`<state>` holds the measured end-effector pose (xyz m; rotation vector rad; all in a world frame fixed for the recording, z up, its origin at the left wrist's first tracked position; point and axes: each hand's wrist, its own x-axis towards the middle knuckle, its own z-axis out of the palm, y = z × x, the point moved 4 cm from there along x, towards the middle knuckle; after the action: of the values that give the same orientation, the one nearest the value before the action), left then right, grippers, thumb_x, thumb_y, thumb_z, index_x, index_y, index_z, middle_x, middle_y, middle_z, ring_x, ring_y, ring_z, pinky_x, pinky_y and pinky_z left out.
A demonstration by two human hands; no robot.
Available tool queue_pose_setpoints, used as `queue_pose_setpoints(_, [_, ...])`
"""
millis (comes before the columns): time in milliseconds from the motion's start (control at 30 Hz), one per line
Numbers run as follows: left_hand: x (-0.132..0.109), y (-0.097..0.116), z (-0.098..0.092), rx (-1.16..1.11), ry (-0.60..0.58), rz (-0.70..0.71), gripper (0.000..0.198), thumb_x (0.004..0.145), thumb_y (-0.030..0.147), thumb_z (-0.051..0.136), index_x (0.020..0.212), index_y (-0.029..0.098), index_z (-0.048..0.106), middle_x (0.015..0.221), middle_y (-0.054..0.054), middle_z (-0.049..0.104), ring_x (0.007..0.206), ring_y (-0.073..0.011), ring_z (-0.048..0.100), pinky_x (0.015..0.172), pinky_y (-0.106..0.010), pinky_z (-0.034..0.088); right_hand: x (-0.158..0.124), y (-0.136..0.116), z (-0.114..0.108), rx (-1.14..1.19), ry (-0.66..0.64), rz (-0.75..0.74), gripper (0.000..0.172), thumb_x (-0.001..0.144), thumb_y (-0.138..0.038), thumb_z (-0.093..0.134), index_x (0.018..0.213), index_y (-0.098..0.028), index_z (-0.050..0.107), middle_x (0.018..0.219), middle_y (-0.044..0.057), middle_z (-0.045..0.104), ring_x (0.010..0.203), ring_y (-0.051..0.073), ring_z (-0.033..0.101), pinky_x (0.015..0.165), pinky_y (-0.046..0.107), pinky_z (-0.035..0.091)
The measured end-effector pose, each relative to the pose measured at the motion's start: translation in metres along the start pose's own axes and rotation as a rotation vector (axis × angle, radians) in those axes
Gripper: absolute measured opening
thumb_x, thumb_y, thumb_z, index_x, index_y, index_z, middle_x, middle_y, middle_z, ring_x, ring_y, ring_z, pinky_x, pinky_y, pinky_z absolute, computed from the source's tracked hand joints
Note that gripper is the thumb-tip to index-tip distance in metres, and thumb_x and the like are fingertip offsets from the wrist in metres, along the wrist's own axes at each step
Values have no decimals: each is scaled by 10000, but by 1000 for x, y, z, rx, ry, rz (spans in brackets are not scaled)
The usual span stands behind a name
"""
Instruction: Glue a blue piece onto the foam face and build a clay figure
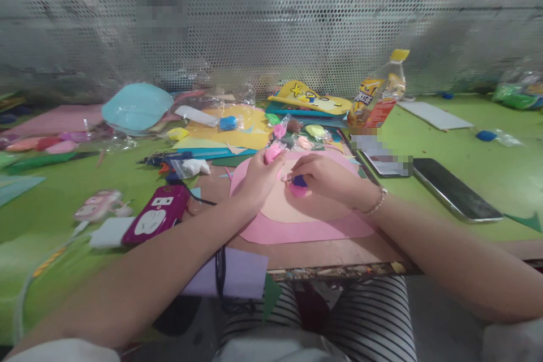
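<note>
My left hand (259,176) is closed around a lump of bright pink modelling clay (274,153), which bulges out above the thumb. It rests over the left part of a rounded pink sheet (271,231) with a cream-coloured layer (271,212) on top. To its right, my right hand (316,175) has its fingers pinched together low over the cream layer. A tiny pale pink bit (285,179) shows by those fingertips, but what they grip is too small to make out. Under the right hand lie a dark blue piece (300,181) and a pink piece (299,191).
Small bagged clay lumps, one blue (228,123) and one white (195,167), lie behind and left. A magenta power strip (158,215) sits beside my left forearm. A yellow-capped bottle (377,99) stands behind right, with a phone (456,189) nearer. Perforated metal (271,22) closes the back.
</note>
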<state>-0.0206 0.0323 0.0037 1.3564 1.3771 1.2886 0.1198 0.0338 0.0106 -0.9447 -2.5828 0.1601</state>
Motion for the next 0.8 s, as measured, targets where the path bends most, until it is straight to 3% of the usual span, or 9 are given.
queue_pose_setpoints(333, [3,-4,2,-59,-18,3,359,726,418,604,589,193,360,536,66,303,494,-68,270,478,-227,246,1,-3,2,-17,-30,-6,361,721,0,414,854,-156,712,927,79,676,852,166,611,796,301,477])
queue_pose_setpoints(533, [2,0,4,-82,-85,25,291,696,403,643,650,176,467,615,37,444,567,-89,396,535,-229,318,0,-2,-15,202,291,84,408,780,-52,399,1125,-138,598,1112,108,620,1048,189,560,902,350,455])
queue_pose_setpoints(633, [0,3,5,7,-106,66,253,717,398,624,737,167,524,709,5,537,661,-120,484,613,-244,369,0,-1,-18,502,298,152,355,836,-196,463,1183,-172,533,1147,92,600,1042,186,559,879,356,469])
queue_pose_setpoints(700, [-2,5,5,77,-115,122,258,726,396,618,816,165,543,791,-15,579,727,-139,521,660,-256,392,0,2,-19,637,293,226,276,865,-310,468,1088,-171,554,1043,79,620,931,172,583,792,334,490])
queue_pose_setpoints(800, [-7,9,5,201,-101,234,267,726,370,627,893,180,541,874,-28,607,794,-156,546,705,-269,405,0,3,-21,576,234,308,301,881,-415,437,781,-158,557,744,27,586,681,128,543,620,279,447])
